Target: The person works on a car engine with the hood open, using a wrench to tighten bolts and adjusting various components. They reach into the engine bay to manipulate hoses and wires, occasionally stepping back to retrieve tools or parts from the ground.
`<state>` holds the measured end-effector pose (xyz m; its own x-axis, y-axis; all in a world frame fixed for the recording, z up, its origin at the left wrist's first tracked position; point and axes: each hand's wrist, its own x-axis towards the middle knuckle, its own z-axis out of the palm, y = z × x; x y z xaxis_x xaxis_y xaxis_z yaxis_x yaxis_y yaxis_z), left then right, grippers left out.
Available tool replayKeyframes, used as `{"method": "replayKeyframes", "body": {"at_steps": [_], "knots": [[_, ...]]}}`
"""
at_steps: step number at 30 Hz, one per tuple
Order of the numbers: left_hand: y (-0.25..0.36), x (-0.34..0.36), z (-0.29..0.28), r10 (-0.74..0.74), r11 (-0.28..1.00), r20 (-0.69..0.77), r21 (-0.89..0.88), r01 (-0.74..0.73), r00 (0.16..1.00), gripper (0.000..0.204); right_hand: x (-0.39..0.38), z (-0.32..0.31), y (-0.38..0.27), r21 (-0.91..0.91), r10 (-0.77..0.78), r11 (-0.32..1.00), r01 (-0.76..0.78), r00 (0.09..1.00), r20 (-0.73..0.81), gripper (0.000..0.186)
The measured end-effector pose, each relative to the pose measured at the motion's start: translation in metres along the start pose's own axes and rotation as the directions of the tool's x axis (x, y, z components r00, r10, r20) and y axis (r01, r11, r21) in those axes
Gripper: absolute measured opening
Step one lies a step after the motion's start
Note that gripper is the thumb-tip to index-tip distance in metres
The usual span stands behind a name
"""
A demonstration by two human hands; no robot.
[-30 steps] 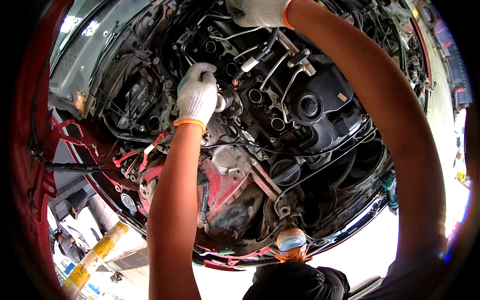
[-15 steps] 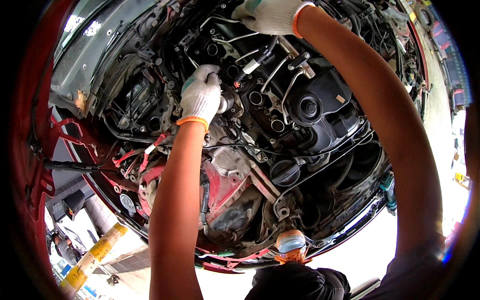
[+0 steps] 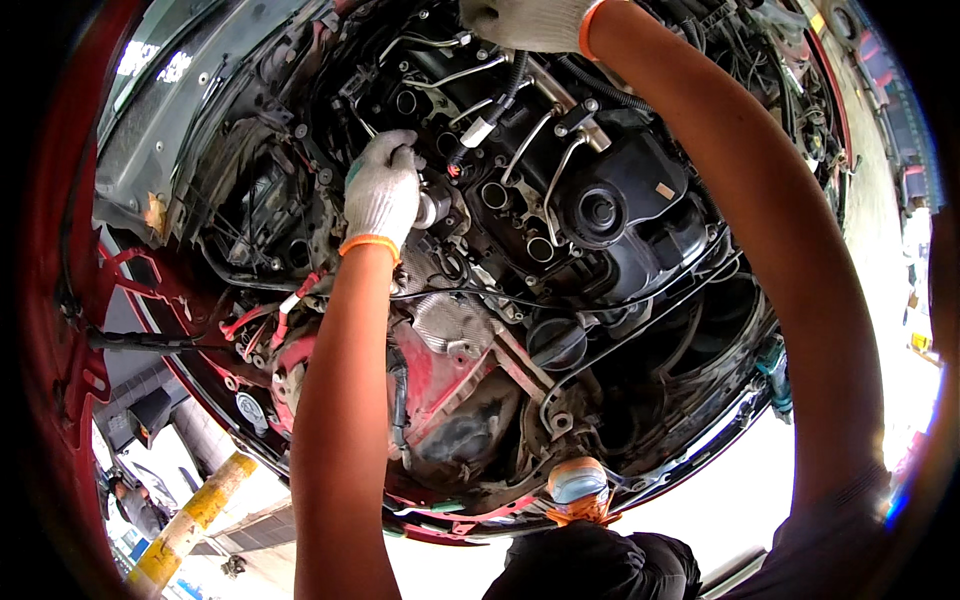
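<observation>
the left hand [image 3: 382, 190], gloved, was clenched around a small silver part [image 3: 427, 210] on the engine [image 3: 600, 220], the part poking out just right of its fingers. the right hand [image 3: 525, 20] rested higher up at the engine's top edge; whether it gripped anything could not be told.

A small silver cylindrical metal part [image 3: 428, 208], end facing right, sits gripped in a gloved left hand [image 3: 382, 190], just left of the black engine cover [image 3: 640, 215].
</observation>
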<state>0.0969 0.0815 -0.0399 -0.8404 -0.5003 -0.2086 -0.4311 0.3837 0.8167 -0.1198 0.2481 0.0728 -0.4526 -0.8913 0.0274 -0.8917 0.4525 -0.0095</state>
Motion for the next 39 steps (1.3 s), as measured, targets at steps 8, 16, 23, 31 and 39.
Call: {"method": "replayKeyframes", "body": {"at_steps": [8,16,23,31,39], "knots": [[0.002,0.019,0.005,-0.13,0.978,0.166,-0.141,0.154,0.978,0.027,0.002,0.046,0.016,0.062,-0.166,0.981,0.183,0.963,-0.212,0.028],[0.032,0.049,-0.034,-0.263,0.903,0.58,-0.132,0.408,0.771,0.034,-0.011,0.024,0.004,0.093,0.055,0.995,-0.048,0.996,-0.066,0.032],[0.028,0.038,-0.032,-0.262,0.941,0.463,-0.071,0.33,0.847,0.031,-0.019,0.042,-0.011,0.215,0.151,0.973,-0.087,0.94,-0.306,0.027],[0.013,0.044,-0.011,-0.121,0.992,0.36,0.065,0.105,0.925,0.031,-0.021,0.042,-0.011,0.269,0.196,0.957,-0.106,0.92,-0.338,0.024],[0.043,0.045,-0.028,0.098,0.726,0.564,0.524,-0.447,0.82,0.039,-0.025,0.043,-0.012,0.268,0.224,0.954,-0.133,0.911,-0.346,0.023]]}}
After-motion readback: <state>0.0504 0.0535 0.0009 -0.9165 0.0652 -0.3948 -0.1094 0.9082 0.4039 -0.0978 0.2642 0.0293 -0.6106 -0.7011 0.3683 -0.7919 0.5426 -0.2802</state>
